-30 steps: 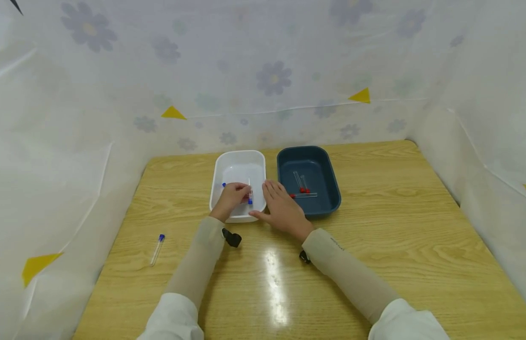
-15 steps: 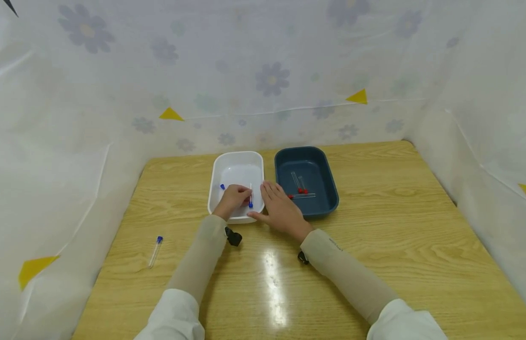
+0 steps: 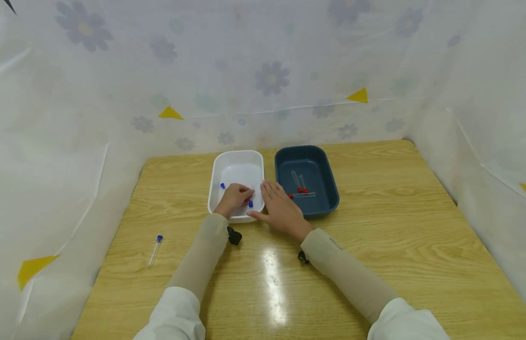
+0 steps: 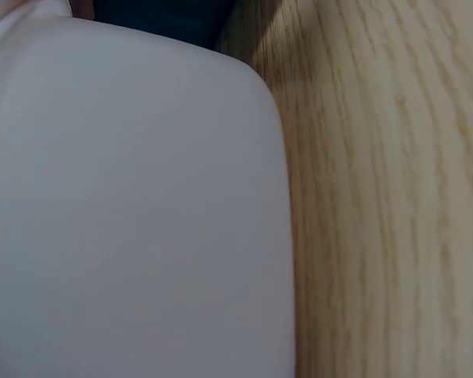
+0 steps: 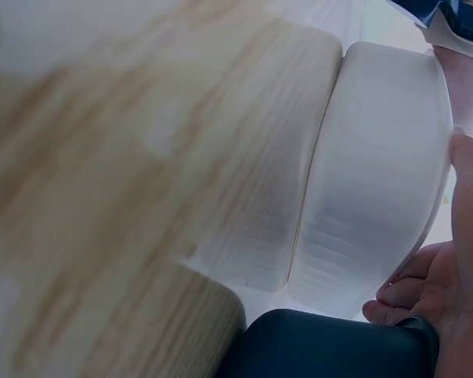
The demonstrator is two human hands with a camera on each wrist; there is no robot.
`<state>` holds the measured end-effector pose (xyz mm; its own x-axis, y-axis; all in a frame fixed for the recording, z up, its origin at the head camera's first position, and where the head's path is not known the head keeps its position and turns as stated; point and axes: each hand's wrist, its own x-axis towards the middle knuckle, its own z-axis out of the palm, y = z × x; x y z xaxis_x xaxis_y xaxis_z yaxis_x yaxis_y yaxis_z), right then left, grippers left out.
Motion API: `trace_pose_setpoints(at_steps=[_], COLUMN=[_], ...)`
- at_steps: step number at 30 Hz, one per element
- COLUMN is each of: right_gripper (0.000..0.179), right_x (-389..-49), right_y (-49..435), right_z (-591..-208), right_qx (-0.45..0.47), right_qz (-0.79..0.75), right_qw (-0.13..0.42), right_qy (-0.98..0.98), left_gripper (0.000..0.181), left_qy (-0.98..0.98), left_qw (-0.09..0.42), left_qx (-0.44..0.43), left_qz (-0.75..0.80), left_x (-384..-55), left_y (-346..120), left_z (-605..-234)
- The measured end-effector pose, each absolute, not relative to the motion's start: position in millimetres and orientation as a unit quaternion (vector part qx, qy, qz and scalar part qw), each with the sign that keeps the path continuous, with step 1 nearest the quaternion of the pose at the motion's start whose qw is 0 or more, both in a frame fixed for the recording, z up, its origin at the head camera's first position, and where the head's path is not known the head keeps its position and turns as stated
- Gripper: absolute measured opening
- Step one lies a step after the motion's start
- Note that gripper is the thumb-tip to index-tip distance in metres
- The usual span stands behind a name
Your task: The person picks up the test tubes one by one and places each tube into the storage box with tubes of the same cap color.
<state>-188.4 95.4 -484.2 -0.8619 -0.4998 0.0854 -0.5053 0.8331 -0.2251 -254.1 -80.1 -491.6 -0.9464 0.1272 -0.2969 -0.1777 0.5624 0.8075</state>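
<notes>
My left hand (image 3: 234, 200) reaches into the white tray (image 3: 238, 158) and pinches a blue-capped test tube (image 3: 251, 204) between thumb and fingertips. Its blue cap points toward the tray's front; the fingers cover part of the glass. Left of this hand a second blue cap (image 3: 222, 186) shows, the rest of it hidden by the hand. My right hand (image 3: 284, 210) rests on the tray's right front corner with straight fingers along the side and the thumb at the front rim. In the right wrist view, the right thumb (image 5: 469, 169) touches the tray's rim.
A dark blue tray (image 3: 333, 189) stands just right of the white one, holding several red-capped test tubes (image 3: 306, 195). Another blue-capped test tube (image 3: 155, 251) lies on the wooden table (image 3: 394, 212) at the left. White patterned sheeting (image 3: 271, 127) surrounds the table's back and sides.
My left hand stays in the white tray, its fingertips shifting slightly right; less of the tube's glass shows now. The right hand holds its place on the tray.
</notes>
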Motion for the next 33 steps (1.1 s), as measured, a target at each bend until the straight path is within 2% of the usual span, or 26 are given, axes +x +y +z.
trace_pose_setpoints(at_steps=[33], right_gripper=[0.100], right_x=[-188.7], right_y=[95.5], right_z=[-484.0], right_qx=[0.257], right_qz=[0.116], right_qw=[0.009], right_qy=[-0.959], left_gripper=[0.028], left_qy=[0.877], left_qw=[0.170], left_qx=[0.001], left_qz=[0.450], left_x=[-251.3], left_y=[-80.7], left_z=[-486.1])
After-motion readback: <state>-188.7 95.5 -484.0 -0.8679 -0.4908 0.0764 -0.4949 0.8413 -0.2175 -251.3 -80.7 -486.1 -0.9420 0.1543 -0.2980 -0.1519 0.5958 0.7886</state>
